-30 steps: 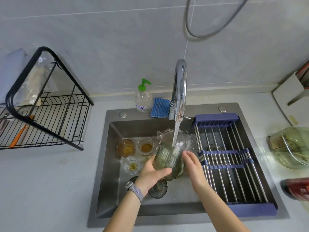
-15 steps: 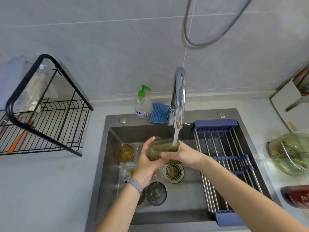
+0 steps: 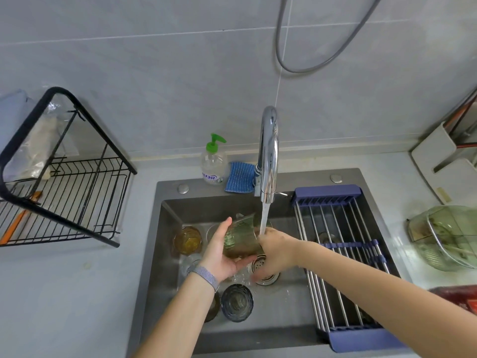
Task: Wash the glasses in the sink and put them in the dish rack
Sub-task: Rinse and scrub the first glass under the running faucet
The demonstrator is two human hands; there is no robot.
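Under the running faucet (image 3: 269, 153) my left hand (image 3: 220, 254) cradles a ribbed green glass (image 3: 238, 237), thumb up on its left side and fingers curled beneath it. My right hand (image 3: 275, 250) wraps the glass's right end, and the water stream lands there. The glass lies tilted on its side above the sink (image 3: 167, 188). On the sink floor stand an amber glass (image 3: 187, 240), a dark blue glass (image 3: 237, 302) and a clear glass (image 3: 191, 262); my left forearm half hides another. The black wire dish rack (image 3: 67, 195) stands on the counter to the left.
A blue roll-up drainer (image 3: 343, 257) covers the sink's right part. A soap bottle (image 3: 213, 165) and a blue cloth (image 3: 240, 177) sit behind the sink. A green glass bowl (image 3: 450, 236) and a red object (image 3: 458, 295) stand on the right counter.
The glass has turned in my hands under the stream. My left hand has rolled palm-up beneath it, and my right hand has slid over its right end.
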